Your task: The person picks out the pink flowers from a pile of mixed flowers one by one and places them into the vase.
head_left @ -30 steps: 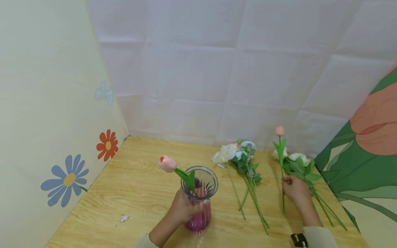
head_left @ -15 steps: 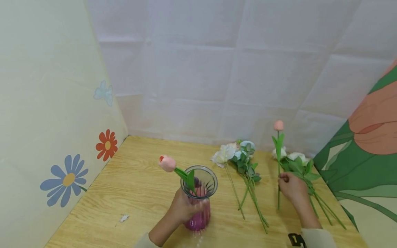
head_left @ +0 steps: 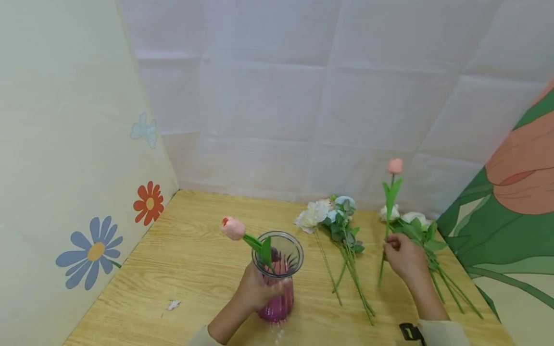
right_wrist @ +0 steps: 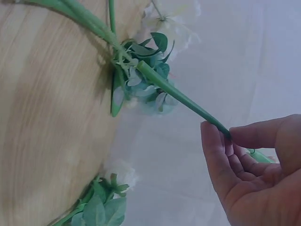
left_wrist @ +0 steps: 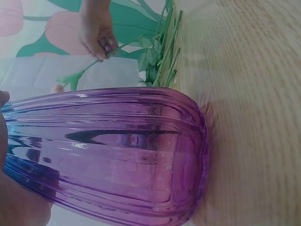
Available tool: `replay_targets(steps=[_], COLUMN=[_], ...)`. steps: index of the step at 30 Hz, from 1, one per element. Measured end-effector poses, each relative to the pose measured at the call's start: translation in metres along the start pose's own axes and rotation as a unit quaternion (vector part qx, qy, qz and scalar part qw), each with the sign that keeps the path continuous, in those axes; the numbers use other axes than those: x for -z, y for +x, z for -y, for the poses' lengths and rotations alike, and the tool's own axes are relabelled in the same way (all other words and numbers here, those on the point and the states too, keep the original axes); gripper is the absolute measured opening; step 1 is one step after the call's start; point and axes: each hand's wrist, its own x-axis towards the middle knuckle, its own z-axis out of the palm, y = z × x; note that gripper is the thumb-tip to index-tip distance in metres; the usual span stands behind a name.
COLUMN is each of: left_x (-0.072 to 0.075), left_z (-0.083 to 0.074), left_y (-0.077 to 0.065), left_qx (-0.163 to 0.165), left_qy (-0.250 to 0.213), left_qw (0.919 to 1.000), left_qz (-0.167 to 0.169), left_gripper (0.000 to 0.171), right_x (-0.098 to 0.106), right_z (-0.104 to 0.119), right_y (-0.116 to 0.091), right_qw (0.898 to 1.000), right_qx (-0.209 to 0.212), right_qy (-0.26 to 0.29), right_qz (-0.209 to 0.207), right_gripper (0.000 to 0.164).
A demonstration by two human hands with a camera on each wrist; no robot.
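Observation:
My left hand (head_left: 255, 290) grips a ribbed glass vase (head_left: 279, 307), purple-pink at the bottom, which stands on the table. In the left wrist view the vase (left_wrist: 117, 155) fills the middle. One pink tulip (head_left: 234, 228) leans out over the vase's left rim. Between thumb and fingertips, my right hand (head_left: 406, 254) pinches the green stem of another pink tulip (head_left: 395, 166), held nearly upright with its bloom at the top. The right wrist view shows that stem (right_wrist: 183, 99) running into the pinch of the right hand (right_wrist: 258, 165).
White flowers with green leaves (head_left: 415, 230) lie at the right, beside the right hand. Between the vase and that hand lies a bunch of white and pale blue flowers (head_left: 342, 216), stems toward me. A white scrap (head_left: 173, 304) is on the wooden table (head_left: 195, 269) at left.
My right hand has risen and shifted slightly left, lifting the tulip; its stem now tilts, bloom to the right. The left hand, the vase and the tulip in it stay put.

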Motion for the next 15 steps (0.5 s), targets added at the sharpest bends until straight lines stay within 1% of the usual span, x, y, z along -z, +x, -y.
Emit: replay_targets(steps=[4,11,15], left_x=[0.000,-0.001,-0.001], left_z=[0.001,0.002,0.003], left_y=[0.000,0.001,0.001], left_qx=[0.004,-0.006,-0.005], left_qy=[-0.006,0.007,0.004], left_qw=[1.0000,0.9999,1.0000], left_qz=[0.002,-0.005,-0.005], left_gripper=[0.069,0.067,0.067], right_x=[0.001,0.005,0.007], right_z=[0.006,0.022,0.030], right_y=[-0.002,-0.010,-0.014], right_qw=[1.000,1.000,0.999], right_qx=[0.006,0.013,0.025], right_qy=[0.005,0.011,0.017], right_qz=[-0.013,-0.026,-0.039], right_gripper=[0.043,0.041,0.040])
